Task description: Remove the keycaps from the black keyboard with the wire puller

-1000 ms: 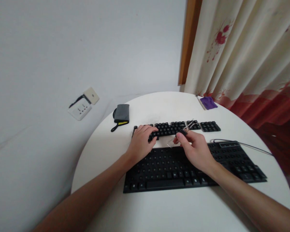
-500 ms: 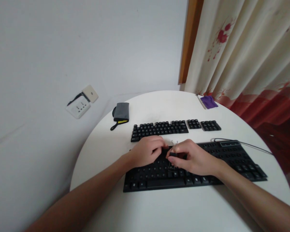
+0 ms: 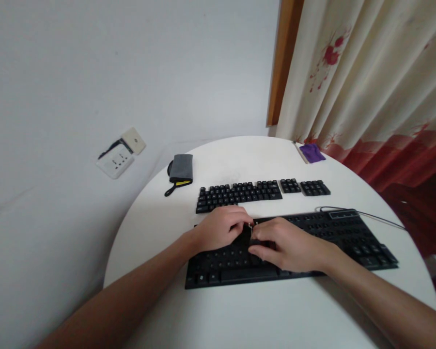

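Both my hands meet over the left middle of a black keyboard (image 3: 349, 237) on a round white table (image 3: 261, 315). My right hand (image 3: 288, 245) is closed, fingers pinched round a small wire keycap puller (image 3: 250, 226), of which only a metal glint shows. My left hand (image 3: 220, 229) has its fingers curled down against the keys, its fingertips touching the right hand's; what they pinch is hidden. Behind the keyboard lie rows of loose black keycaps (image 3: 240, 192), laid out in keyboard order.
A grey pouch (image 3: 180, 170) with a yellow edge and a black strap lies at the table's back left. A purple cloth (image 3: 312, 152) sits at the back right by the curtain (image 3: 366, 82). The keyboard's cable (image 3: 381, 219) runs off right. A wall socket (image 3: 116, 160) is at left.
Both hands came back from the keycap rows onto the keyboard. The right hand brought the puller down, and the hands closed together over the keys.
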Available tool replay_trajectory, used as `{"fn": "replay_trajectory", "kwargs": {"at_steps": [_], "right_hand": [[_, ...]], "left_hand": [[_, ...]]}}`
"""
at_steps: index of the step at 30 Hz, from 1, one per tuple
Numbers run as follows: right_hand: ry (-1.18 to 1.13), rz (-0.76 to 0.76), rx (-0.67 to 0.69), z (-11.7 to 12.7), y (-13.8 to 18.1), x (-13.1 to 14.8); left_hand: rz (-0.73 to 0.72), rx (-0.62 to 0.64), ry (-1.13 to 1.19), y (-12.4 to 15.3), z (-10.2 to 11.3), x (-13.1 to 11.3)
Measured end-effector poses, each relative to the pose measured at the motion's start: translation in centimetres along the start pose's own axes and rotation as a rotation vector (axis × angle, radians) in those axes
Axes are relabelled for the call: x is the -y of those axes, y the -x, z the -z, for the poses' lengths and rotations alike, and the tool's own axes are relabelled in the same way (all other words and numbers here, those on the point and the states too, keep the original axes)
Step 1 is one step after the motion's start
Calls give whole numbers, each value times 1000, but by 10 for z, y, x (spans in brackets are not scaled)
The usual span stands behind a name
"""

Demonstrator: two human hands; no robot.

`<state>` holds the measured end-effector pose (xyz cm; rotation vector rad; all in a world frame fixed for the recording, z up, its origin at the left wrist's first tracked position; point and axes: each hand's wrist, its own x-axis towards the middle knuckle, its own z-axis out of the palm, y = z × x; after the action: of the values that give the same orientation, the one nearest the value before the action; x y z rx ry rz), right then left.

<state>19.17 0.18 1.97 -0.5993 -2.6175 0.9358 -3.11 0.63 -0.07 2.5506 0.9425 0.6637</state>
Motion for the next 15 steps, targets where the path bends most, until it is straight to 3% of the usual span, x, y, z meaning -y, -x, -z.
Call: {"fn": "replay_trajectory", "kwargs": {"at_steps": [5,11,15], "right_hand": [[9,-74,-46,-8,-2,-2],[-303,-203,-130,-14,-4,-11],[-294,-209,-359,-12,-7,-16]], "left_hand": [[20,42,15,0,-3,4],[43,31,24,0,-4,5],[120,-81,74,-2,-2,-2]]}}
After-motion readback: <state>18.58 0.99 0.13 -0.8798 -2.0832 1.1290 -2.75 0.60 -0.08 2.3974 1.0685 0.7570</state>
